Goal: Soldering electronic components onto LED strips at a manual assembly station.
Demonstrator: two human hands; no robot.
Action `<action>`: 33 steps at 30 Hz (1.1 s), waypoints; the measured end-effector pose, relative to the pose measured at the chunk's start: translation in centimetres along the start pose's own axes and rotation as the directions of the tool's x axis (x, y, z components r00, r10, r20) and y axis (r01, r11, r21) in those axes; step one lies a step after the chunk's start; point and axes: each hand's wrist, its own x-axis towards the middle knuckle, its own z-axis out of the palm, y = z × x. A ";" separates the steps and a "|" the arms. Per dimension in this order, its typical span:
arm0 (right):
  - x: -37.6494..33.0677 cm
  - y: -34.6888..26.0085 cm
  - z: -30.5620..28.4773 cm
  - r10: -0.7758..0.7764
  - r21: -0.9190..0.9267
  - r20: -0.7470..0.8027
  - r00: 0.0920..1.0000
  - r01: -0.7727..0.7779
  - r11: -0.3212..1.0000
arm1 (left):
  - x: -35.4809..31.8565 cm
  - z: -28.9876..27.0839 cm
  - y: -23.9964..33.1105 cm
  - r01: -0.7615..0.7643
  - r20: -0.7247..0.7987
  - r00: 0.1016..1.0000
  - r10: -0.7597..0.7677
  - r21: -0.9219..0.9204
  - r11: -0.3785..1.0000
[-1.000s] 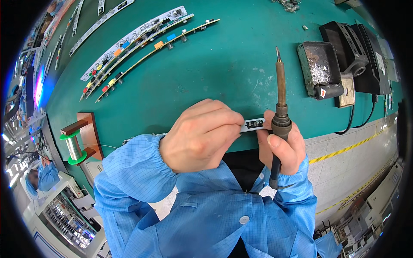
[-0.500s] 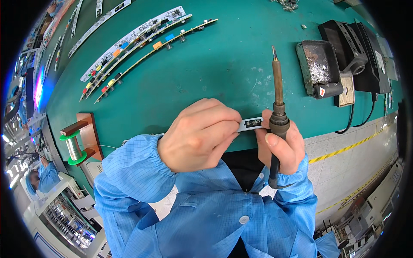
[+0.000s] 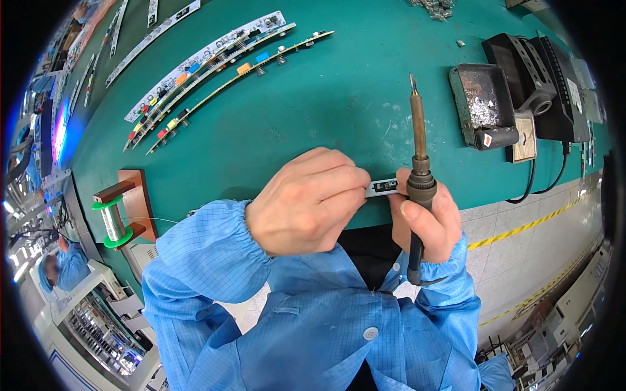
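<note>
A narrow white circuit board (image 3: 383, 188) with a black part on it lies between my two hands near the table's front edge. My left hand (image 3: 305, 203) is closed, fingers pinched on the board and covering much of it. With my right hand (image 3: 443, 225) I hold a soldering iron (image 3: 419, 127) upright, its bare metal tip pointing away from me and touching nothing. The fingers of that same hand also grip the right end of the board. What lies under my left palm is hidden.
Several long circuit boards (image 3: 215, 81) with coloured parts lie at the back left. A solder wire spool (image 3: 112, 223) sits on a brown stand at left. On the right are a metal tray (image 3: 466, 107) with solder scraps, a black iron holder (image 3: 521, 72) and a black box (image 3: 561, 98) with cables.
My left hand has shifted slightly to the right along the board. The iron's tip has tilted a little to the left and nearer. Both hands keep their hold.
</note>
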 end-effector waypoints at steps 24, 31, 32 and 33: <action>0.2 0.1 0.0 -0.023 -0.001 -0.003 1.000 0.023 1.000 | -0.4 0.4 0.5 0.043 -0.021 0.999 -0.042 0.046 0.998; 0.1 0.1 0.0 -0.026 -0.002 -0.005 1.000 0.026 1.000 | -0.3 0.4 0.6 0.066 -0.017 0.998 -0.066 0.030 0.997; 0.1 0.1 0.0 -0.027 -0.003 -0.004 1.000 0.027 1.000 | -0.4 0.4 0.6 0.064 -0.018 0.998 -0.064 0.032 0.997; 0.1 0.0 0.0 -0.006 0.011 0.001 1.000 0.006 1.000 | -0.5 0.4 0.6 0.064 -0.018 0.998 -0.064 0.033 0.997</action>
